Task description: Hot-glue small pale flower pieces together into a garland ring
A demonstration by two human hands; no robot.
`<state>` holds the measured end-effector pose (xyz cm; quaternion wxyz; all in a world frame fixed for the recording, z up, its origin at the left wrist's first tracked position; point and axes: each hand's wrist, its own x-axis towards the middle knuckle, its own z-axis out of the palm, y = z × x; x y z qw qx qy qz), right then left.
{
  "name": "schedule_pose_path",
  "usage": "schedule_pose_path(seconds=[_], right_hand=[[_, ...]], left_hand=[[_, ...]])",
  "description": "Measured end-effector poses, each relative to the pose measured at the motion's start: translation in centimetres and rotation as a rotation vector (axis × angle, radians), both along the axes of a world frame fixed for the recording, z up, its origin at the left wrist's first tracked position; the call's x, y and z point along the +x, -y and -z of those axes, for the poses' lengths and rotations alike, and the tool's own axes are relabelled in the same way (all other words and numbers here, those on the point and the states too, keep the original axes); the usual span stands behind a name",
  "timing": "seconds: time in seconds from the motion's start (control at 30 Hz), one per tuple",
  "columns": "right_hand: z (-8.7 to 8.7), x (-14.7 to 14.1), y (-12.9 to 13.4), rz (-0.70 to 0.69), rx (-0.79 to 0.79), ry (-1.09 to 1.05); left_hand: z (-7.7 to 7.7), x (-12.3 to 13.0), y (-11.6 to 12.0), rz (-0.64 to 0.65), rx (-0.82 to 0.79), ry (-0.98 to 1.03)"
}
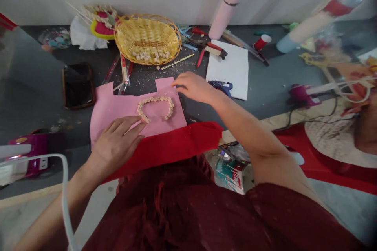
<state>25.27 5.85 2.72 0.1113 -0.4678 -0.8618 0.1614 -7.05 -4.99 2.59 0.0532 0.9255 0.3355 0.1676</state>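
A curved, C-shaped band (156,100) covered in small cream bumps, like tiny flowers or beads, lies on a pink sheet (118,106). At the band's left end, the fingertips of my left hand (119,139) close on it. My right hand (194,86) is over the sheet's upper right corner, its thumb and forefinger slightly apart and at the sheet's edge. A red cloth (176,141) lies along the near side of the sheet, over the table edge.
Behind the sheet stands a yellow wicker basket (147,43) with several small cream pieces. A phone (78,85) lies left. To the right are a blue glue gun (222,87), a white board (229,68), pliers (216,49) and a pink flask (225,11). A white cable (65,188) crosses my left arm.
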Motion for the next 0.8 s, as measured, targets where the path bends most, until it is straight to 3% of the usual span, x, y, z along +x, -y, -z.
schedule_pose_path(seconds=[0.1, 0.2, 0.27, 0.37, 0.47, 0.63, 0.8], right_hand=[[1.6, -2.6, -0.8, -0.06, -0.031, 0.075], [2.0, -3.3, -1.7, -0.035, -0.03, 0.126], [1.4, -2.5, -2.6, 0.109, 0.003, 0.138], [-0.5, 0.3, -4.0, 0.452, 0.143, 0.113], [-2.3, 3.9, -4.0, 0.536, 0.338, 0.048], [-3.2, 8.6, 1.2, 0.535, 0.356, 0.086], [-0.7, 12.2, 7.8, 0.659, 0.3, 0.111]], left_hand=[[-0.5, -0.2, 0.6, -0.001, 0.014, -0.008], [-0.6, -1.0, 1.1, -0.036, -0.016, -0.036], [-0.3, -1.5, 1.2, -0.064, -0.039, -0.035], [0.2, -2.1, 1.0, -0.083, -0.049, -0.027], [0.2, -2.0, 0.6, -0.09, -0.055, -0.052], [-1.3, -0.5, -1.5, -0.09, -0.025, -0.043], [-2.5, 2.3, -6.8, -0.103, 0.052, 0.008]])
